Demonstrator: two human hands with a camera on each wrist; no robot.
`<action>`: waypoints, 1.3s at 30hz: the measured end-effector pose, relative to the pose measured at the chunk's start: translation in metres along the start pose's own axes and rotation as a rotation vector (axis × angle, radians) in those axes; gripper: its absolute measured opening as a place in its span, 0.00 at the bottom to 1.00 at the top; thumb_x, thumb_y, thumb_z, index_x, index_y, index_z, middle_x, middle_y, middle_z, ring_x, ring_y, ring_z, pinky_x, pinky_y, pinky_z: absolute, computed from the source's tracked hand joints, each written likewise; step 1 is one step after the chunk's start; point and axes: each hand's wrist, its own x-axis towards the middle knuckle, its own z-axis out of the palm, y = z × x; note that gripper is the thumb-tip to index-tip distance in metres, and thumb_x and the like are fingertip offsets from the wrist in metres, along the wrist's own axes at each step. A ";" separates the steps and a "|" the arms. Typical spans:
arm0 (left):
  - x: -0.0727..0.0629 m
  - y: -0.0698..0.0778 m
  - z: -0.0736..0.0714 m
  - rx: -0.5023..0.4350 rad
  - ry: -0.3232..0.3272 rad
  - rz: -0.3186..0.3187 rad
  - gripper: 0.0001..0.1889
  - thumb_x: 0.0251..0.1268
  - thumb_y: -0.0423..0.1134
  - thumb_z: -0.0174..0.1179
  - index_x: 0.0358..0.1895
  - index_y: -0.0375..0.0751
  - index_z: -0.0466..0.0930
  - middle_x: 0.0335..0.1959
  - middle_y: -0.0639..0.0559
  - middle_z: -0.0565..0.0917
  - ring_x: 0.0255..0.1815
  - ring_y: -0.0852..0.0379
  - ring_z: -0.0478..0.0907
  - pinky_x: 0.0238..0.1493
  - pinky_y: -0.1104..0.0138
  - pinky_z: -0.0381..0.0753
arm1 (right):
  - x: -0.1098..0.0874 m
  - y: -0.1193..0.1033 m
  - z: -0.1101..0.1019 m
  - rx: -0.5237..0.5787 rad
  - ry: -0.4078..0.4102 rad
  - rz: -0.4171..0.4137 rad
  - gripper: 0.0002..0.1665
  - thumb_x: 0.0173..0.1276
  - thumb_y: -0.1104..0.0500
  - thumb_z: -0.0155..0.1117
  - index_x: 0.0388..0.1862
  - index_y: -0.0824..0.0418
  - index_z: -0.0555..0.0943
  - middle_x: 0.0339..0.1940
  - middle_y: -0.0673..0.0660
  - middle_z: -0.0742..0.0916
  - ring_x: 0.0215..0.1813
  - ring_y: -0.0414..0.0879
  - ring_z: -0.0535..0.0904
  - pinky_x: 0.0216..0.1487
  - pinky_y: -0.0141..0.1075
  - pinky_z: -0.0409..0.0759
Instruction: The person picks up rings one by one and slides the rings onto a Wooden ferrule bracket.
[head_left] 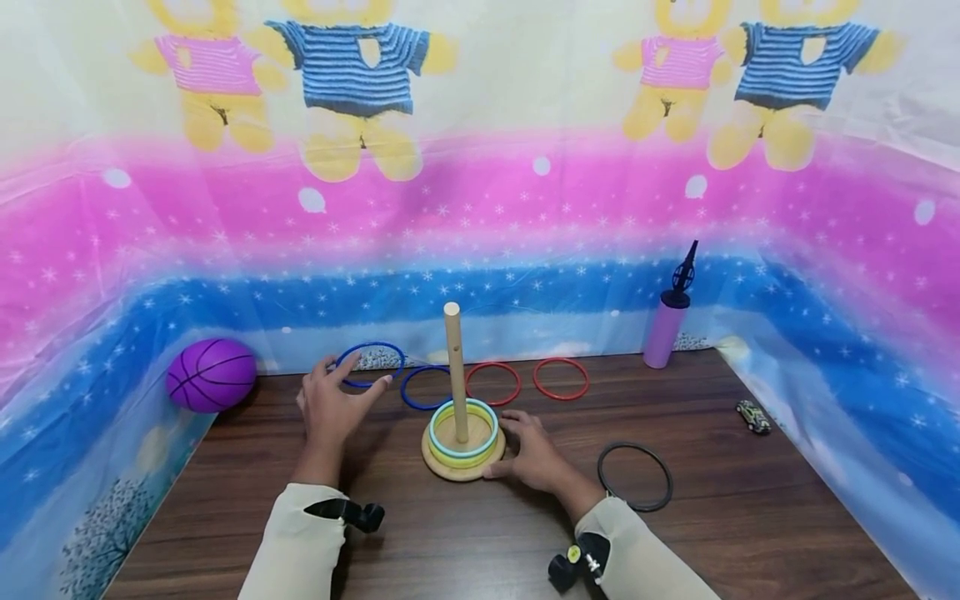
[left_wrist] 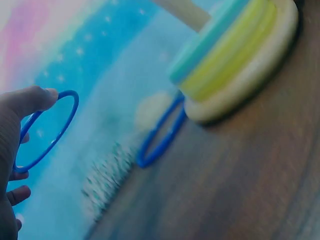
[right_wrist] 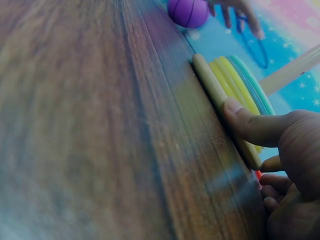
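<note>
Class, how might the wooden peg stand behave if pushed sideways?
The peg stand would probably slide if pushed low, given its broad round base. Pushing high on the tall peg might tip it. Looking wooden, it's likely stiff.

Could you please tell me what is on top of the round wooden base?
A wooden post, with stacked yellow rings around it and a turquoise ring uppermost. The strip of base beneath the rings is covered and unseen.

No text or numbers readable; wrist views perhaps too blurred
</note>
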 end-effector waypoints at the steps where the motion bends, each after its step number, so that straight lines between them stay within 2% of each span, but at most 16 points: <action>1: 0.001 0.004 -0.002 -0.018 0.015 0.019 0.40 0.61 0.55 0.81 0.75 0.44 0.82 0.77 0.28 0.72 0.79 0.23 0.64 0.77 0.23 0.54 | 0.000 0.000 0.000 -0.001 -0.001 -0.001 0.55 0.58 0.50 0.91 0.80 0.66 0.75 0.85 0.64 0.71 0.87 0.67 0.60 0.82 0.69 0.67; 6: 0.003 0.025 -0.013 -0.108 0.082 0.107 0.38 0.58 0.51 0.83 0.72 0.42 0.84 0.75 0.28 0.75 0.78 0.25 0.69 0.75 0.24 0.58 | 0.000 0.001 0.001 -0.006 0.002 -0.020 0.55 0.58 0.52 0.91 0.80 0.66 0.76 0.84 0.66 0.72 0.86 0.69 0.61 0.81 0.70 0.67; 9: 0.006 0.036 -0.018 -0.146 0.114 0.169 0.37 0.56 0.48 0.84 0.70 0.39 0.86 0.73 0.27 0.77 0.76 0.26 0.72 0.73 0.26 0.65 | 0.000 0.001 0.001 -0.004 0.002 -0.025 0.54 0.58 0.52 0.91 0.80 0.66 0.76 0.85 0.66 0.72 0.86 0.69 0.60 0.81 0.70 0.67; 13: 0.009 0.050 -0.024 -0.174 0.137 0.238 0.36 0.56 0.45 0.84 0.68 0.36 0.86 0.71 0.25 0.78 0.73 0.27 0.75 0.68 0.29 0.76 | 0.000 0.001 0.001 0.004 -0.003 -0.015 0.54 0.58 0.52 0.91 0.81 0.65 0.75 0.85 0.65 0.72 0.87 0.68 0.60 0.82 0.69 0.66; 17: 0.011 0.064 -0.031 -0.205 0.139 0.278 0.37 0.55 0.44 0.85 0.68 0.34 0.86 0.71 0.24 0.77 0.73 0.26 0.75 0.65 0.31 0.80 | 0.000 0.001 0.001 -0.008 -0.002 -0.022 0.54 0.59 0.52 0.91 0.80 0.65 0.76 0.85 0.65 0.72 0.87 0.68 0.61 0.82 0.69 0.67; 29: 0.022 0.111 -0.056 -0.266 0.153 0.326 0.38 0.55 0.46 0.85 0.70 0.36 0.85 0.74 0.26 0.76 0.77 0.28 0.73 0.67 0.31 0.82 | -0.001 0.002 0.002 -0.020 0.010 -0.043 0.53 0.58 0.53 0.91 0.79 0.67 0.77 0.84 0.66 0.73 0.86 0.69 0.62 0.81 0.69 0.67; 39: 0.025 0.140 -0.069 -0.325 0.154 0.376 0.37 0.55 0.44 0.85 0.71 0.42 0.85 0.72 0.29 0.78 0.76 0.32 0.74 0.65 0.33 0.83 | -0.001 0.000 0.002 -0.023 0.016 -0.026 0.53 0.58 0.52 0.91 0.79 0.66 0.77 0.84 0.66 0.73 0.86 0.68 0.62 0.82 0.68 0.67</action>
